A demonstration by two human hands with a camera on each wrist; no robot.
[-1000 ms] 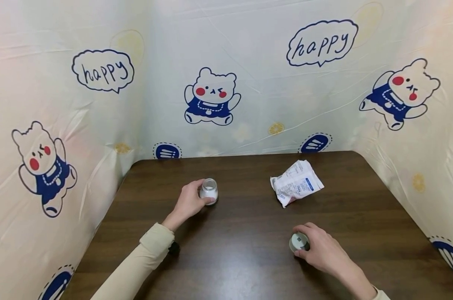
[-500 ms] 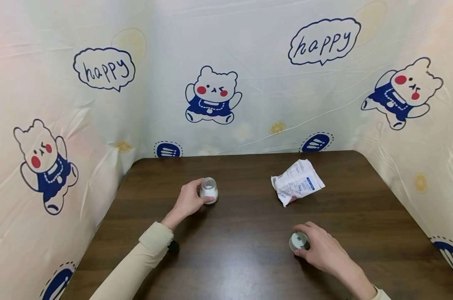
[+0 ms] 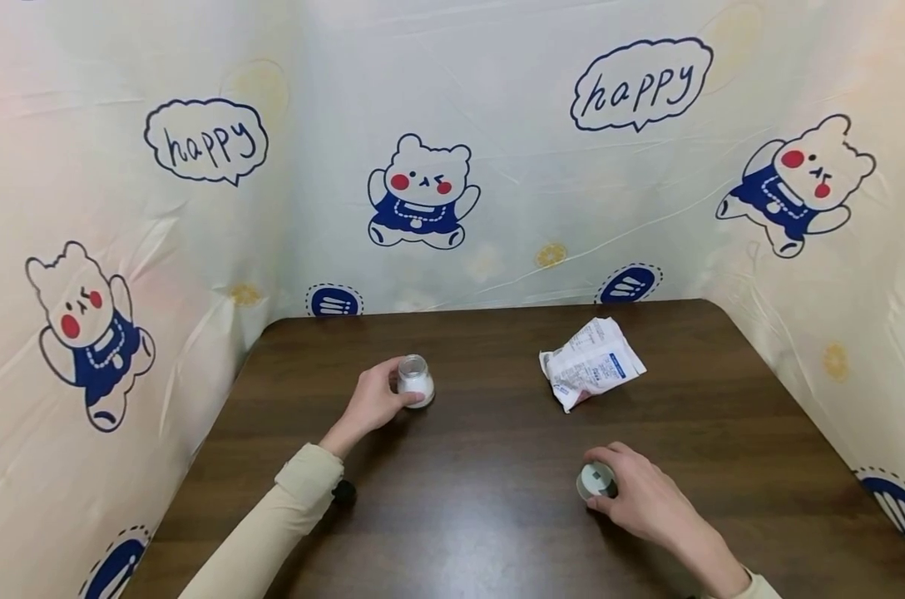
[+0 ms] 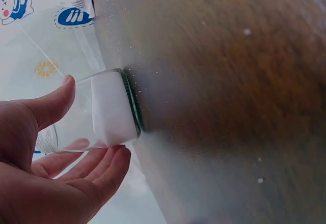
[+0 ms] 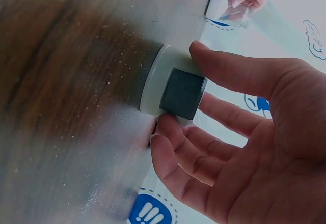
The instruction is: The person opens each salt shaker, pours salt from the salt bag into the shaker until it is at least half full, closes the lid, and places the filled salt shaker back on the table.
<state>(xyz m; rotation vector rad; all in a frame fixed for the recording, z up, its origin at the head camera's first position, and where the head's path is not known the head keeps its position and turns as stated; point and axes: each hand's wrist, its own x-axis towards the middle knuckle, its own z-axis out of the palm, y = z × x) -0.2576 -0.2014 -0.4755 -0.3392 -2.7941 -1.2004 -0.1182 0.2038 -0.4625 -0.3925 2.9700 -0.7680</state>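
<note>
In the head view my left hand (image 3: 378,398) holds a clear glass jar (image 3: 415,383) at the table's middle left. The jar is upright, has no lid on and is partly filled with something white. The left wrist view shows the thumb on one side of the jar (image 4: 112,107) and the fingers on the other. Nearer and to the right, my right hand (image 3: 643,492) grips a pale green round lid (image 3: 596,480). A dark square marks the side of this lid (image 5: 153,89) in the right wrist view, between thumb and fingers.
A crumpled white packet (image 3: 593,363) with blue print lies on the brown table (image 3: 467,466), beyond the right hand. Patterned cloth (image 3: 512,216) hangs along the back and both sides. Small white specks are scattered over the tabletop in both wrist views.
</note>
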